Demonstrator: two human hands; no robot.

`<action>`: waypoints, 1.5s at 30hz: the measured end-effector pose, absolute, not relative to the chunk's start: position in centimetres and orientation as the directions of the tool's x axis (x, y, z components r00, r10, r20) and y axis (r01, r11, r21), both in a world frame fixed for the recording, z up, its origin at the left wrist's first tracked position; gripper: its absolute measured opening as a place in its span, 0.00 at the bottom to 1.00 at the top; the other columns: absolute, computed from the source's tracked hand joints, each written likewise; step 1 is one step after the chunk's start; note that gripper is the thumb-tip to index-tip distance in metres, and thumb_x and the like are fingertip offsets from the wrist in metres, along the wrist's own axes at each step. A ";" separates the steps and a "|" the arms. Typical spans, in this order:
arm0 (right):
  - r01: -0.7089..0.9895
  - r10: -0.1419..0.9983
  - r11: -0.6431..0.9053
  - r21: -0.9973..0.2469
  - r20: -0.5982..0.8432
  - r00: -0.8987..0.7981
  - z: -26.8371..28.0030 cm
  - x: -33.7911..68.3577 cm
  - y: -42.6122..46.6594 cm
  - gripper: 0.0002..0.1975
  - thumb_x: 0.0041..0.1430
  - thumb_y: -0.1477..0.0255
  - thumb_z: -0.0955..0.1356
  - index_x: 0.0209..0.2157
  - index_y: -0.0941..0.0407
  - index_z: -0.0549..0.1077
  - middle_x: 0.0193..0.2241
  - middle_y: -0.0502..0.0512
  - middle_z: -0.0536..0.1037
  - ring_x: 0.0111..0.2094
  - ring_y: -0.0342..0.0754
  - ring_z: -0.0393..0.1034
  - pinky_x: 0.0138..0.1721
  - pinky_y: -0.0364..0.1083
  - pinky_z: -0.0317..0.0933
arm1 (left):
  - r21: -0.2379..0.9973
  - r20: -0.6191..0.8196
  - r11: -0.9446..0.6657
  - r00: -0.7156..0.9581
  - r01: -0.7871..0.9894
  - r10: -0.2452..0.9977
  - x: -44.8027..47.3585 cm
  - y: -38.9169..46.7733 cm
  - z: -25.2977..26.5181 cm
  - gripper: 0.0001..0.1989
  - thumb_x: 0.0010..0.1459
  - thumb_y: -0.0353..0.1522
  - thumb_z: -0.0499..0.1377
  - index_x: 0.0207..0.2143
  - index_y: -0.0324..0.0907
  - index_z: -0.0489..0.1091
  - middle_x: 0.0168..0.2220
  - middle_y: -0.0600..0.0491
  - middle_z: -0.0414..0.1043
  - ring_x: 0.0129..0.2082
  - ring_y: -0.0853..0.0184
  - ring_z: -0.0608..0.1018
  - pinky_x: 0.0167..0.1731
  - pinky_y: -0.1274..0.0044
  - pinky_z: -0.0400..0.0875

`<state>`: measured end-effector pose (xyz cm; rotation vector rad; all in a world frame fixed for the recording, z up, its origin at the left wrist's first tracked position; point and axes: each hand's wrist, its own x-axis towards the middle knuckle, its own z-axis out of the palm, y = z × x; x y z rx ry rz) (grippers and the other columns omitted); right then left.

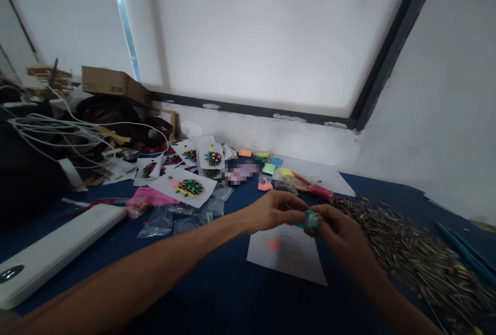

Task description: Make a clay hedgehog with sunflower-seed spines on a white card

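My left hand (273, 210) and my right hand (341, 226) meet above the middle of the table, fingers closed on a small see-through packet of green modelling clay (311, 219). Below them lies a white sheet (267, 257) with a printed hedgehog (291, 247), its face covered in pink clay. The hands hide the sheet's upper edge. Just beyond them sit an opened pink clay packet (265, 184) and light green (268, 169) and yellow (286, 172) clay packets. To the right of my right hand spreads a heap of striped sunflower seeds (411, 242).
Decorated hedgehog sheets (201, 198) lie at the back left, near plastic bags (157, 221) and a pink bag (151, 198). A long white device (65, 252) lies at the left. Coiled white cables (65, 136) and a cardboard box (112, 82) stand behind. Blue scissors-like handles (465, 252) lie right.
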<state>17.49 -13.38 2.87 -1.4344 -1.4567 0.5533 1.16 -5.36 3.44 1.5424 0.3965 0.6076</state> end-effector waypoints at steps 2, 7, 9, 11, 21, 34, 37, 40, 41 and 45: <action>0.471 0.933 0.157 -0.868 0.286 0.216 2.8 17.5 -13.4 0.12 0.47 0.61 0.66 0.29 0.55 0.71 0.20 0.49 0.74 0.21 0.45 0.69 0.25 0.44 0.63 | 0.995 0.085 -0.009 0.832 -0.096 0.549 1.2 -5.1 3.1 0.18 0.49 0.36 0.66 0.40 0.35 0.70 0.32 0.49 0.73 0.28 0.70 0.76 0.33 0.74 0.71; 0.483 0.912 0.090 -0.871 0.268 0.312 2.9 17.9 -13.1 0.13 0.46 0.59 0.68 0.25 0.54 0.69 0.18 0.49 0.73 0.20 0.45 0.68 0.23 0.44 0.62 | 0.988 0.034 0.086 0.717 -0.130 0.696 1.5 -3.8 2.1 0.15 0.46 0.34 0.68 0.31 0.34 0.67 0.24 0.53 0.71 0.22 0.68 0.77 0.26 0.75 0.73; 0.493 0.912 0.073 -0.867 0.258 0.319 2.9 18.1 -13.0 0.13 0.45 0.59 0.67 0.25 0.55 0.71 0.20 0.50 0.74 0.21 0.46 0.70 0.23 0.44 0.62 | 0.981 0.012 0.117 0.652 -0.155 0.758 1.4 -3.3 1.8 0.12 0.47 0.31 0.66 0.29 0.35 0.65 0.24 0.54 0.70 0.21 0.69 0.76 0.26 0.74 0.73; 0.508 0.917 0.062 -0.859 0.250 0.310 2.8 18.2 -12.9 0.13 0.46 0.60 0.67 0.26 0.55 0.72 0.20 0.51 0.75 0.21 0.47 0.70 0.23 0.44 0.63 | 0.975 -0.014 0.153 0.639 -0.164 0.769 1.3 -2.9 1.7 0.12 0.47 0.29 0.66 0.29 0.35 0.65 0.26 0.53 0.70 0.23 0.70 0.76 0.28 0.73 0.74; 0.673 0.948 0.127 -0.729 0.289 0.135 1.2 17.9 -11.9 0.17 0.55 0.58 0.62 0.27 0.56 0.74 0.20 0.53 0.76 0.23 0.47 0.72 0.25 0.44 0.65 | 0.982 0.018 -0.135 0.646 0.132 0.763 2.3 -1.5 0.3 0.09 0.50 0.28 0.59 0.36 0.33 0.71 0.25 0.52 0.71 0.22 0.72 0.74 0.25 0.79 0.71; 0.973 0.914 0.147 -0.179 0.401 -0.064 1.3 21.4 -4.0 0.24 0.51 0.84 0.59 0.44 0.55 0.77 0.51 0.60 0.74 0.56 0.61 0.61 0.55 0.62 0.51 | 0.711 0.237 -0.473 0.457 0.520 0.858 2.4 1.6 0.5 0.16 0.53 0.26 0.56 0.45 0.38 0.72 0.44 0.43 0.73 0.47 0.54 0.72 0.49 0.63 0.63; 0.973 0.913 0.159 -0.169 0.401 -0.080 1.3 21.5 -3.4 0.23 0.50 0.84 0.59 0.43 0.56 0.78 0.49 0.61 0.76 0.55 0.61 0.62 0.54 0.61 0.52 | 0.658 0.268 -0.519 0.474 0.546 0.839 2.3 1.4 0.6 0.14 0.54 0.28 0.57 0.44 0.37 0.72 0.45 0.42 0.70 0.49 0.55 0.71 0.49 0.65 0.63; 0.958 0.901 0.184 -0.218 0.428 -0.076 1.6 21.6 -3.6 0.22 0.50 0.83 0.59 0.43 0.59 0.78 0.49 0.63 0.76 0.53 0.61 0.65 0.53 0.61 0.54 | 0.610 0.398 -0.599 0.454 0.518 0.797 2.3 1.4 0.8 0.15 0.53 0.25 0.56 0.44 0.38 0.71 0.47 0.44 0.68 0.50 0.59 0.69 0.51 0.69 0.63; 0.949 0.893 0.199 -0.246 0.444 -0.072 1.9 21.6 -3.9 0.22 0.52 0.82 0.59 0.44 0.59 0.77 0.50 0.62 0.75 0.53 0.59 0.66 0.54 0.60 0.55 | 0.612 0.448 -0.621 0.433 0.490 0.782 2.3 1.3 1.0 0.15 0.53 0.24 0.56 0.44 0.38 0.71 0.47 0.45 0.68 0.50 0.60 0.68 0.51 0.70 0.62; 0.889 0.865 0.234 -0.394 0.501 -0.006 3.3 21.4 -5.9 0.20 0.60 0.73 0.57 0.48 0.56 0.75 0.49 0.57 0.76 0.50 0.52 0.70 0.51 0.53 0.62 | 0.823 0.396 -0.505 0.376 0.259 0.838 2.9 1.0 2.3 0.12 0.55 0.24 0.55 0.43 0.37 0.70 0.42 0.47 0.72 0.42 0.65 0.73 0.46 0.71 0.66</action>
